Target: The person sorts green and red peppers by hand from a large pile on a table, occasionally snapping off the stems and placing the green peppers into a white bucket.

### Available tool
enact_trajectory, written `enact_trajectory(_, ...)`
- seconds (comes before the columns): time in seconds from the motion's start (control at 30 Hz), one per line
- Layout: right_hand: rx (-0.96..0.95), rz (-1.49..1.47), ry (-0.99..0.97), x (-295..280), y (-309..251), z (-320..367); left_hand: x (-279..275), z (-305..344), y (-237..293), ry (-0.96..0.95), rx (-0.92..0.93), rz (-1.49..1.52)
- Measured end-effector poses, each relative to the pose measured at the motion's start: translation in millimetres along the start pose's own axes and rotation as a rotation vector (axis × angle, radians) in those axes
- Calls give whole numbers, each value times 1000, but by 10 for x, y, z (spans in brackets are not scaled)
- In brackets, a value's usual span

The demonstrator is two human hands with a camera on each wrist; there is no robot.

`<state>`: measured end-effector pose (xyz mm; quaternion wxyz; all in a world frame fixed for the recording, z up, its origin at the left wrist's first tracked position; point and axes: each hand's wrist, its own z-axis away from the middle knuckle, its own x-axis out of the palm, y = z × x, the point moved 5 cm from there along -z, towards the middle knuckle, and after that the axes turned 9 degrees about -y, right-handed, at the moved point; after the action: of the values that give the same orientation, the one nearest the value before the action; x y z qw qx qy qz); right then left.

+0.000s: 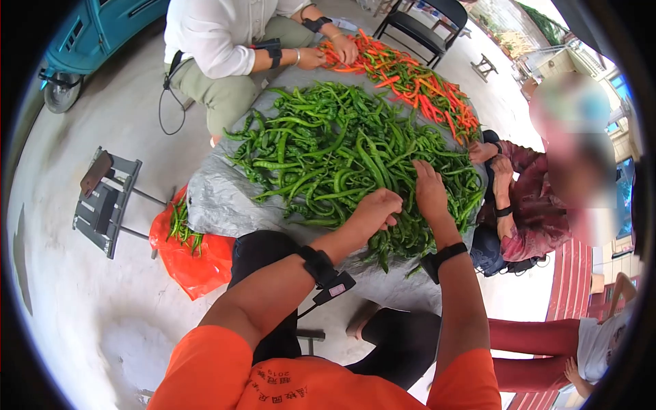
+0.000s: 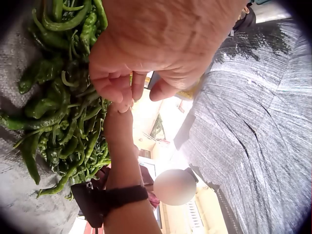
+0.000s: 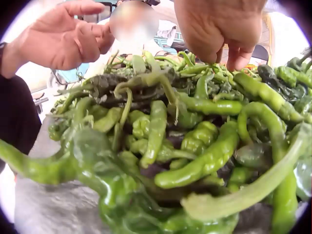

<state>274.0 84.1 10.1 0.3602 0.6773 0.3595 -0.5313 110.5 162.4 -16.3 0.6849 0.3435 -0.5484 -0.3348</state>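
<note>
A heap of green peppers [image 1: 328, 150] covers much of a table under grey sheeting. Over its near edge is my left hand [image 1: 376, 213], fingers loosely bent, with nothing visible in it. The right wrist view shows that left hand [image 3: 68, 41] raised at the upper left, thumb and fingers apart. My right hand [image 1: 430, 195] lies just to its right, fingers reaching forward onto the peppers. In the right wrist view my right hand [image 3: 219, 29] points down into the heap [image 3: 195, 161]; peppers hide its fingertips, so a grip cannot be made out.
Red and orange peppers [image 1: 437, 102] lie along the far right edge. A person in white [image 1: 212, 41] handles them; another in a patterned top [image 1: 533, 198] sits at the right. An orange-red bag [image 1: 198, 263] with green peppers stands at the left, near a small stool [image 1: 106, 201].
</note>
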Motion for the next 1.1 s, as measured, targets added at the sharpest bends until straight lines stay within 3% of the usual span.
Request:
enact_trajectory(0.17,97,26,-204,250,59,-37,-8,68,64,-39,13,-20)
enact_trajectory(0.27,124,98,-240,200,16,-59,0,69,63,-40,8,-17)
enact_trajectory(0.3,133,80,-157,139,-19,-64,9,61,50,-49,12,-5)
enact_trajectory(0.4,130,50,-230,79,-43,-59,32,60,42,-59,-3,-8)
enact_trajectory(0.43,54,4,-87,15,-97,-29,32,54,27,-57,2,-10)
enact_trajectory(0.53,-20,-86,-40,59,-26,30,60,30,-19,-63,-1,-26)
enact_trajectory(0.63,7,-142,7,-73,-72,95,69,30,-25,-68,-24,-61)
enact_trajectory(0.7,55,-158,151,-314,-209,143,64,22,-51,-78,-24,-87)
enact_trajectory(0.8,63,-355,333,-695,-423,267,32,-69,-144,27,205,-224)
enact_trajectory(0.83,54,-450,387,-816,-506,311,29,-46,-50,187,430,-454)
enact_trajectory(0.87,94,-648,363,-899,-604,353,74,26,66,350,652,-679)
enact_trajectory(0.93,176,-1039,315,-1013,-813,454,164,109,139,401,756,-846)
enact_trajectory(1.0,228,-1193,287,-1056,-840,539,218,104,93,169,520,-726)
enact_trajectory(1.03,270,-1264,274,-1061,-825,566,259,117,102,-45,535,-323)
enact_trajectory(1.1,311,-1364,258,-1033,-770,616,328,189,113,-143,409,-255)
